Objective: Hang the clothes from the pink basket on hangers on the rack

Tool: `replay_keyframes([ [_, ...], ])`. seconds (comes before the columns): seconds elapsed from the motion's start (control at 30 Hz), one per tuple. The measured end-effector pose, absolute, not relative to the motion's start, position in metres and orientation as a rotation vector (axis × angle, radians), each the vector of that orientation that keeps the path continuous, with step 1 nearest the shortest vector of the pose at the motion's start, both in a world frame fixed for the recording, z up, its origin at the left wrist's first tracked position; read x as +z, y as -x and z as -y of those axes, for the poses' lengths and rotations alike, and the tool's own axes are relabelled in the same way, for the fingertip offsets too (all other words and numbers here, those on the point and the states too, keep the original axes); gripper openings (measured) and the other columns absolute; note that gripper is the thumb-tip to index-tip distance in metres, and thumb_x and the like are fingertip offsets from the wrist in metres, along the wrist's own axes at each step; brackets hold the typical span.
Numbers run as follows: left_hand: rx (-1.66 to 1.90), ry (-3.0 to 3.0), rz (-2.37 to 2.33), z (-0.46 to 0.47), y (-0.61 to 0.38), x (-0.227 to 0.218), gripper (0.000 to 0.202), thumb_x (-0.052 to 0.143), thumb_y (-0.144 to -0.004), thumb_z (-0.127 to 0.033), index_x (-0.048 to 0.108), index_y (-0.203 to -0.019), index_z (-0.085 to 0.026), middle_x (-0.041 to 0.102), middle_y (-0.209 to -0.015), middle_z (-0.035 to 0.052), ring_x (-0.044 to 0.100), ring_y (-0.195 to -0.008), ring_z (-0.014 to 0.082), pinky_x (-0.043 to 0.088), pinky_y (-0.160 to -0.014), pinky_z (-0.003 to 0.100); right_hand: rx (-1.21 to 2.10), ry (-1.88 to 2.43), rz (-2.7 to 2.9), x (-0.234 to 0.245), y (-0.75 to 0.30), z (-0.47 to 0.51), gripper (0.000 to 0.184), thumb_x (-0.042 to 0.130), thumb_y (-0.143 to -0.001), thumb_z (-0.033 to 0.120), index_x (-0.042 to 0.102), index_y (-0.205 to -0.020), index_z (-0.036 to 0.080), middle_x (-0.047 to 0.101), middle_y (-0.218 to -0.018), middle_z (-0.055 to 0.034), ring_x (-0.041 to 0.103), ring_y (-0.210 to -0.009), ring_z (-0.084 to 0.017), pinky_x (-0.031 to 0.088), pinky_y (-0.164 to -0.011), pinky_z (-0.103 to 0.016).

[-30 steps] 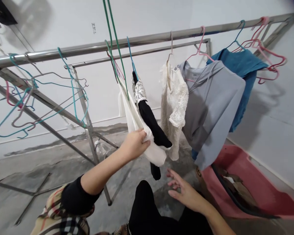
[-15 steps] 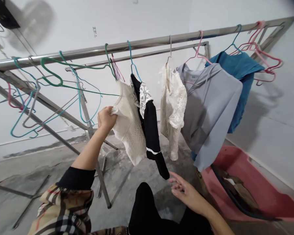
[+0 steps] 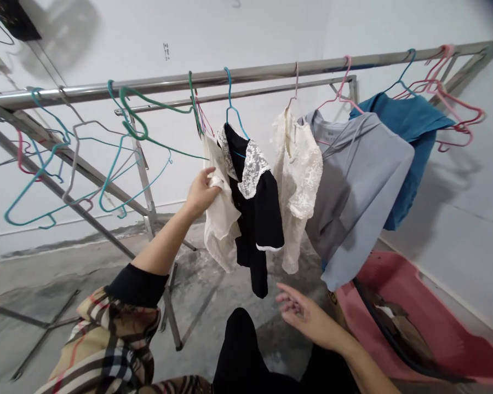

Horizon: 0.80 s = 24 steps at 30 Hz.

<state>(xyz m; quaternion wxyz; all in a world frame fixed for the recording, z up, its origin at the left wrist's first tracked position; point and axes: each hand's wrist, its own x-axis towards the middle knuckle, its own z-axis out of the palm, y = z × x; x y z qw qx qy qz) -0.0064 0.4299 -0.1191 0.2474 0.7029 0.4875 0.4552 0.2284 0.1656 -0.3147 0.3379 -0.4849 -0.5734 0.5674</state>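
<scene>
My left hand [image 3: 204,192] pinches the edge of a cream knit top [image 3: 222,221]. That top hangs half off a green hanger [image 3: 148,137], whose left arm sticks out bare. Right beside it, a black top with a white lace collar [image 3: 267,210] hangs from a blue hanger [image 3: 230,104]. My right hand [image 3: 298,312] is below the black top's hem, with fingers apart and nothing in them. Further right hang a cream lace top [image 3: 304,175] and a grey hooded top [image 3: 361,158].
A metal rail [image 3: 263,73] carries all the clothes. Bare blue hangers [image 3: 36,180] hang at the left, pink hangers [image 3: 456,98] at the right end near a blue garment [image 3: 406,115]. A red tub [image 3: 456,328] with brown cloth inside stands on the floor at lower right.
My left hand has moved right with the cream top's edge, and the green hanger has swung round. The black top has turned to show its front. My right hand stays low and free.
</scene>
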Motion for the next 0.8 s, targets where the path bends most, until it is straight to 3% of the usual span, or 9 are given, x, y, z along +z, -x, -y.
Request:
replay_keyframes([
  [0.13,1.163,-1.828,-1.067,-0.392,-0.010,-0.118,0.071,0.061,-0.071,-0.017,0.040,-0.139,-0.015,0.070,-0.100,0.0072,0.064,-0.077,0.0161,0.049,-0.065,0.026,1.225,1.150,1.654,-0.268,-0.213,-0.213,0.070,0.060,-0.085,0.038,0.034,-0.148,0.026,0.049,-0.139,-0.0126,0.056,-0.115,-0.022,0.047,-0.098,-0.043],
  [0.3,1.066,-1.938,-0.884,-0.349,-0.022,-0.106,0.074,0.064,-0.072,-0.018,0.037,-0.141,-0.017,0.067,-0.107,0.0071,0.055,-0.066,0.0095,0.046,-0.059,0.021,0.935,1.021,1.532,-0.217,-0.165,-0.290,0.103,0.078,-0.069,0.041,0.019,-0.154,0.027,0.031,-0.155,-0.0115,0.038,-0.138,-0.028,0.034,-0.114,-0.048],
  [0.37,1.016,-1.969,-0.775,-0.344,-0.019,-0.103,0.073,0.067,-0.071,-0.019,0.040,-0.138,-0.019,0.066,-0.109,0.0072,0.055,-0.065,0.0091,0.046,-0.058,0.021,0.929,0.885,1.372,-0.206,-0.146,-0.314,0.092,0.074,-0.072,0.040,0.028,-0.150,0.026,0.042,-0.148,-0.0097,0.043,-0.135,-0.027,0.035,-0.113,-0.045],
  [0.43,1.066,-1.992,-0.720,-0.350,-0.013,-0.101,0.061,0.069,-0.072,-0.021,0.049,-0.129,-0.021,0.066,-0.106,0.0059,0.055,-0.065,0.0089,0.045,-0.057,0.021,0.974,0.781,1.229,-0.201,-0.134,-0.328,0.062,0.065,-0.077,0.037,0.049,-0.136,0.022,0.061,-0.128,-0.0073,0.057,-0.119,-0.026,0.043,-0.104,-0.041],
  [0.5,1.325,-1.974,-0.816,-0.368,-0.005,-0.098,0.035,0.066,-0.076,-0.025,0.059,-0.111,-0.019,0.065,-0.094,0.0037,0.053,-0.063,0.0085,0.043,-0.055,0.020,0.989,0.792,1.140,-0.200,-0.129,-0.333,0.039,0.062,-0.077,0.032,0.064,-0.114,0.019,0.070,-0.108,-0.0046,0.063,-0.102,-0.023,0.047,-0.095,-0.037],
  [0.57,1.672,-1.888,-1.024,-0.396,0.003,-0.095,0.021,0.063,-0.079,-0.028,0.060,-0.098,-0.018,0.063,-0.092,0.0039,0.055,-0.067,0.0103,0.043,-0.057,0.021,0.978,0.834,1.109,-0.200,-0.128,-0.331,0.029,0.064,-0.074,0.028,0.067,-0.101,0.018,0.071,-0.099,-0.0030,0.063,-0.095,-0.021,0.047,-0.091,-0.033],
  [0.63,1.856,-1.823,-1.200,-0.429,0.007,-0.092,0.030,0.065,-0.077,-0.029,0.058,-0.104,-0.019,0.062,-0.108,0.0074,0.059,-0.085,0.0156,0.048,-0.067,0.025,0.982,0.835,1.112,-0.200,-0.128,-0.325,0.028,0.066,-0.073,0.027,0.067,-0.099,0.018,0.071,-0.099,-0.0023,0.062,-0.092,-0.019,0.047,-0.089,-0.030],
  [0.7,1.818,-1.847,-1.258,-0.461,0.008,-0.089,0.049,0.069,-0.072,-0.027,0.054,-0.119,-0.023,0.055,-0.130,0.0102,0.057,-0.109,0.0226,0.050,-0.084,0.032,1.003,0.825,1.128,-0.198,-0.128,-0.320,0.028,0.067,-0.072,0.027,0.068,-0.099,0.018,0.071,-0.098,-0.0020,0.062,-0.090,-0.018,0.046,-0.086,-0.028],
  [0.8,1.606,-1.922,-1.239,-0.495,0.006,-0.084,0.058,0.066,-0.070,-0.016,0.053,-0.126,-0.024,0.054,-0.135,0.0095,0.053,-0.119,0.0272,0.045,-0.099,0.040,1.027,0.836,1.135,-0.196,-0.130,-0.317,0.028,0.066,-0.073,0.026,0.068,-0.099,0.018,0.071,-0.096,-0.0014,0.061,-0.088,-0.016,0.046,-0.083,-0.026],
])
